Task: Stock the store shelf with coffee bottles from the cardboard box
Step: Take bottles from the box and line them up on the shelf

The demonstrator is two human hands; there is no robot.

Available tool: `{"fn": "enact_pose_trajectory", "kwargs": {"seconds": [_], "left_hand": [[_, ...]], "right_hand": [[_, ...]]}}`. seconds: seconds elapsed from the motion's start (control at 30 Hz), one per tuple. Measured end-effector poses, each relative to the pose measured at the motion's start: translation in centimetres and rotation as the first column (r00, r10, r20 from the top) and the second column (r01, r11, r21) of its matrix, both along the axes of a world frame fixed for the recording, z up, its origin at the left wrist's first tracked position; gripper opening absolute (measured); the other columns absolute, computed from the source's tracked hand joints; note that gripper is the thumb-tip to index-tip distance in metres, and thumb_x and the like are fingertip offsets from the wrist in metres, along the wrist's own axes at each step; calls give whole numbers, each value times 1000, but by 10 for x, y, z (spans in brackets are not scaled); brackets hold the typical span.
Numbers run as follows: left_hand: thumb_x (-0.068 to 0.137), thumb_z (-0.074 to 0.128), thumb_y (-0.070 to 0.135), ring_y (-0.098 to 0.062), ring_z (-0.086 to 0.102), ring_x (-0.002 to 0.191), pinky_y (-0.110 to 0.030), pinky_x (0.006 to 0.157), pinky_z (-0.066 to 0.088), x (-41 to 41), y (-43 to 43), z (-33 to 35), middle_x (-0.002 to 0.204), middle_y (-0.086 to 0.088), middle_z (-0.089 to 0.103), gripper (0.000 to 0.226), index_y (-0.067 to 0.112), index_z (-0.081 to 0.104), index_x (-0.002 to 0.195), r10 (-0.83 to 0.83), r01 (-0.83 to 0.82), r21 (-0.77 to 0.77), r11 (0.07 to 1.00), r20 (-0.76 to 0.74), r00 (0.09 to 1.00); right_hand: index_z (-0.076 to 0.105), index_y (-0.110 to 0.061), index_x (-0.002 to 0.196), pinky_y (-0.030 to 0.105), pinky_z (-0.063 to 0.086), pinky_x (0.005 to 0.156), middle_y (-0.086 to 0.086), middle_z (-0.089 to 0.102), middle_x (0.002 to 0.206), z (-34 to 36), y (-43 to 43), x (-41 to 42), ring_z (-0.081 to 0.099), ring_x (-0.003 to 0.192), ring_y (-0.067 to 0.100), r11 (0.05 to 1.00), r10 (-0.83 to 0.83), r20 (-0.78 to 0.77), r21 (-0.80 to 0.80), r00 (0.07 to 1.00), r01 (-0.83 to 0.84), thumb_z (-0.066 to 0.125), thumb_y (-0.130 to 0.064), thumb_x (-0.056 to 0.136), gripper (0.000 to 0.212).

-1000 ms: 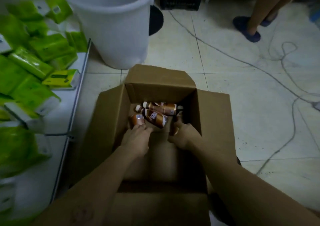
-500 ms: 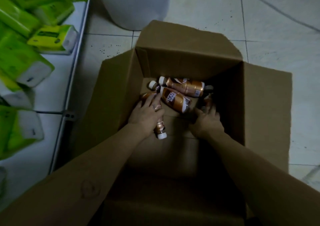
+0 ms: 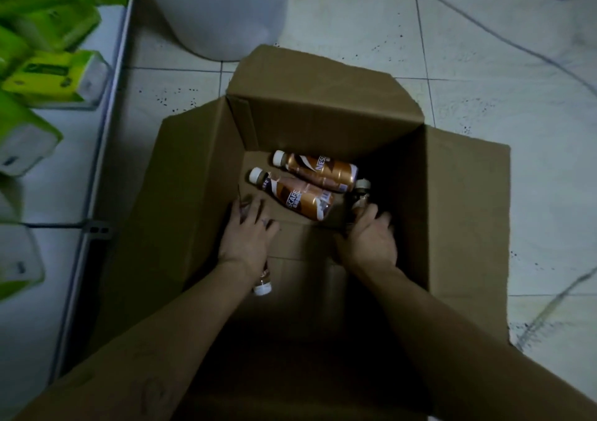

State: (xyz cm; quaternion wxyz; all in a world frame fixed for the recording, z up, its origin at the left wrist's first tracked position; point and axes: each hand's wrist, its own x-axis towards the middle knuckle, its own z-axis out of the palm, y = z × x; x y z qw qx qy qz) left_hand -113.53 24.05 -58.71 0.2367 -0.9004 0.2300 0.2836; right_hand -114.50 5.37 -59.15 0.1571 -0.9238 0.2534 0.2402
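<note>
While gripping bottles, hands near walls.

Reaching into an open cardboard box on tiled floor, left hand gripping a coffee bottle, right hand grasping another, two bottles lying between.
</note>
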Motion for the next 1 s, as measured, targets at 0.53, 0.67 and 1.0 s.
{"fn": "enact_pose_trajectory", "kwargs": {"seconds": [0.53, 0.67, 1.0], "left_hand": [[78, 65, 57, -26, 50, 115, -43, 99, 41, -16, -1, 9, 126, -7, 54, 63, 20, 48, 125, 488, -556, -297, 776, -275, 828], [79, 62, 61, -12, 57, 72, -27, 58, 44, -38, 3, 12, 89, 3, 60, 52, 25, 56, 116, 747, -937, -311, 162, -582, 322], [62, 87, 33, -27, 58, 105, -36, 82, 50, -67, -9, -14, 125, -9, 55, 84, 15, 45, 133, 785, -944, -315, -102, -608, 118]], "right_hand": [[5, -34, 148, 46, 54, 82, 12, 28, 141, -8, 0, 8, 47, 117, 36, 923, -246, -111, 276, 963, 268, 82, -13, 65, 115], [16, -23, 146, 32, 45, 66, 12, 24, 145, 0, 5, -13, 45, 120, 34, 952, -140, -224, 236, 965, 193, 82, -23, 69, 102], [32, -13, 137, 31, 43, 71, 13, 43, 130, -18, 20, -58, 52, 108, 26, 992, 16, -257, 124, 966, 16, 77, -44, 73, 85]]}}
